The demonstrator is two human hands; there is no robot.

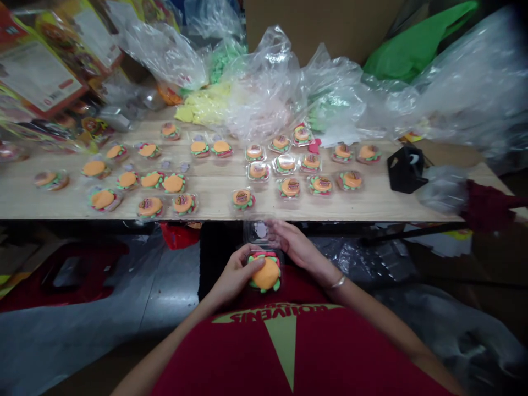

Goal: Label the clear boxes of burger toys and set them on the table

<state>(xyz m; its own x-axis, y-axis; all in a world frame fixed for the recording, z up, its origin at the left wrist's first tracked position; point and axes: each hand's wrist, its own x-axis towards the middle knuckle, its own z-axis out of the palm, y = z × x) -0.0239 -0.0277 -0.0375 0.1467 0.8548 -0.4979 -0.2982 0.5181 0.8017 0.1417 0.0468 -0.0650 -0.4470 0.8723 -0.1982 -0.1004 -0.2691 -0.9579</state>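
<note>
In front of my lap, my left hand (237,270) is closed round a clear plastic clamshell box, its thumb lying on the toy burger (267,274) inside. That burger has an orange bun top, with green and pink layers showing round it. The box's hinged lid (259,232) stands open on the far side, a small pale cut-out shape visible on it. At the lid's right edge is my right hand (291,242), its fingers bent against the plastic and slightly blurred. Just beyond, on the table's near edge, sits another boxed toy burger (243,199).
Several boxed toy burgers (290,188) are spread over the wooden table (214,190). Clear bags of coloured pieces (268,93) line its back. A black tape dispenser (407,168) stands at right, printed packaging (45,71) at far left. A red stool (66,275) is below.
</note>
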